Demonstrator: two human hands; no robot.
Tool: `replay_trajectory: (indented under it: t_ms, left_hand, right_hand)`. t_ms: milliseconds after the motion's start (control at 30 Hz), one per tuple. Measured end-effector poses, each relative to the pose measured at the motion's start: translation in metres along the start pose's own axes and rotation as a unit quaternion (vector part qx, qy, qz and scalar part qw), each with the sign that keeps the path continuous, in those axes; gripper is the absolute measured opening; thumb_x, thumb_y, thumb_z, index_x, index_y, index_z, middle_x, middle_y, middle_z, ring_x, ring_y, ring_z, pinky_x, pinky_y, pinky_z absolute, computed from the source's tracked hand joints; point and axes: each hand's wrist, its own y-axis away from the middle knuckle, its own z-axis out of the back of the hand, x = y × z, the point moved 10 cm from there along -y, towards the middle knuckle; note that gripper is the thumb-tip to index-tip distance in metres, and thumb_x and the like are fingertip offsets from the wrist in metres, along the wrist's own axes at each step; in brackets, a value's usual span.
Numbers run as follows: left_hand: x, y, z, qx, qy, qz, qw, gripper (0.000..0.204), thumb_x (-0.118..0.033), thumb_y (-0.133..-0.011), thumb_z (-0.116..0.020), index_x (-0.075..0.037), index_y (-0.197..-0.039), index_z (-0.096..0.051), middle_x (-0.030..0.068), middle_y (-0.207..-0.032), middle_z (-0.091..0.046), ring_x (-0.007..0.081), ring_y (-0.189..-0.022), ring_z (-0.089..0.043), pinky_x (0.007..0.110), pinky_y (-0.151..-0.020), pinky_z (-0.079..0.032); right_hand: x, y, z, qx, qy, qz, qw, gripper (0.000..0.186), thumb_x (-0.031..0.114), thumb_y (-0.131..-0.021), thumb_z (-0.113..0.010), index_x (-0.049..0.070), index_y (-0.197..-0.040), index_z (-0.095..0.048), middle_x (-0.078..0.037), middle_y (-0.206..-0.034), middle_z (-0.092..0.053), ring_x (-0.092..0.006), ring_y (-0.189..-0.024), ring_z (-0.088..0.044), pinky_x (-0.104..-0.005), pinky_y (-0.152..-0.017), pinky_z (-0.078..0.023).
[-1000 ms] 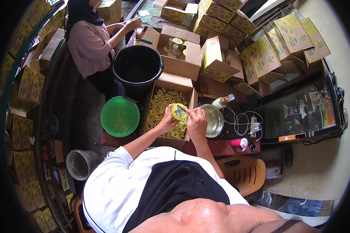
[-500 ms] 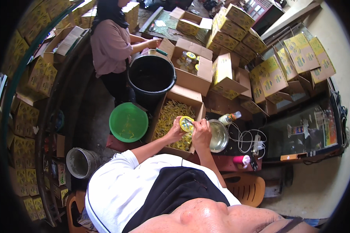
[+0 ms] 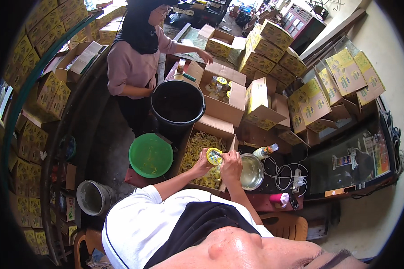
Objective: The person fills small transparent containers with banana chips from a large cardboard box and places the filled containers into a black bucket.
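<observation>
Both hands [image 3: 201, 166] [image 3: 231, 168] still at yellow-lidded container [image 3: 214, 156]; co-worker's hand [image 3: 205, 56] now outstretched.

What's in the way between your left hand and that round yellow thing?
Nothing I can see: the left hand is holding the round yellow thing at its left side. The right hand is at the other side, with a dark thin thing over its face.

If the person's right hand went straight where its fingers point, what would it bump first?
Probably the yellow lid, held in the left hand. The right hand points leftward at it. The thin dark thing in its fingers lies over it, but I can't tell if it touches.
</observation>
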Motion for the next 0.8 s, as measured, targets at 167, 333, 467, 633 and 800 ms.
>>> replay_trajectory:
  t_ms: [167, 333, 467, 633, 800]
  left_hand:
    - [-0.005, 0.0, -0.001, -0.007, 0.008, -0.033, 0.999, 0.075, -0.007, -0.075, -0.076, -0.003, -0.135, -0.031, 0.0194, -0.126, -0.036, 0.0397, -0.117, -0.04, 0.047, -0.101, -0.036]
    - [0.004, -0.007, 0.001, -0.01, -0.032, -0.036, 0.999, 0.072, 0.002, -0.072, -0.075, -0.006, -0.133, -0.037, 0.0153, -0.126, -0.033, 0.0354, -0.119, -0.042, 0.038, -0.103, -0.038]
    - [-0.001, -0.003, 0.001, 0.009, -0.032, -0.006, 0.999, 0.071, 0.001, -0.074, -0.074, -0.003, -0.134, -0.035, 0.0156, -0.125, -0.033, 0.0346, -0.12, -0.042, 0.038, -0.103, -0.038]
    - [-0.003, 0.002, -0.004, 0.028, -0.018, 0.02, 0.999, 0.075, -0.001, -0.079, -0.073, 0.0, -0.136, -0.025, 0.0165, -0.123, -0.034, 0.0333, -0.12, -0.043, 0.039, -0.103, -0.037]
    - [-0.009, 0.0, -0.006, 0.036, 0.006, 0.039, 0.999, 0.072, -0.001, -0.078, -0.073, -0.001, -0.134, -0.027, 0.0175, -0.123, -0.037, 0.0349, -0.117, -0.043, 0.04, -0.102, -0.037]
  right_hand:
    - [-0.001, 0.004, 0.004, 0.002, -0.002, -0.001, 1.0, 0.017, -0.001, -0.073, -0.065, 0.009, -0.086, -0.07, -0.008, -0.089, -0.057, -0.0259, -0.091, -0.057, -0.0379, -0.083, -0.049]
    - [0.0, 0.0, -0.002, -0.014, 0.006, 0.024, 1.0, 0.01, 0.005, -0.077, -0.06, 0.008, -0.082, -0.068, -0.007, -0.089, -0.057, -0.0256, -0.092, -0.058, -0.038, -0.078, -0.049]
    - [-0.002, 0.003, -0.007, -0.006, 0.008, 0.013, 1.0, 0.009, 0.005, -0.077, -0.061, 0.007, -0.082, -0.067, -0.008, -0.089, -0.057, -0.0262, -0.091, -0.058, -0.0382, -0.079, -0.049]
    - [-0.005, 0.011, -0.015, 0.011, 0.018, -0.001, 1.0, 0.014, 0.002, -0.077, -0.064, 0.006, -0.087, -0.072, -0.008, -0.088, -0.058, -0.0255, -0.089, -0.057, -0.0375, -0.08, -0.048]
    - [-0.01, 0.015, -0.01, 0.0, -0.011, -0.009, 1.0, 0.007, 0.003, -0.075, -0.061, 0.003, -0.079, -0.067, -0.01, -0.09, -0.057, -0.0275, -0.091, -0.058, -0.0388, -0.08, -0.048]
